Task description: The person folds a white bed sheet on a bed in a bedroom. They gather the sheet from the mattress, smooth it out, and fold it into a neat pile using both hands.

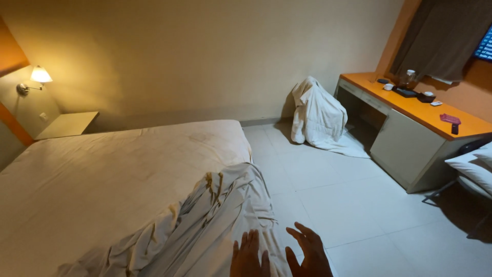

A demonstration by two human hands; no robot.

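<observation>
Bedsheet [215, 225], crumpled and pale, lies bunched over the near corner of the bed [102, 169], directly under and ahead of my left hand [249, 256]. Its folds run away from me, up and leftward. My left hand is nearer, fingers spread and released above the cloth; my right hand [309, 252] hovers just beside it, empty too, over the floor tiles [359, 205].

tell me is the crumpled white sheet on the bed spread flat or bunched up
Bunched up. The crumpled white sheet lies in folds and ridges at the mattress corner, spilling over its edge, near both hands.
</observation>
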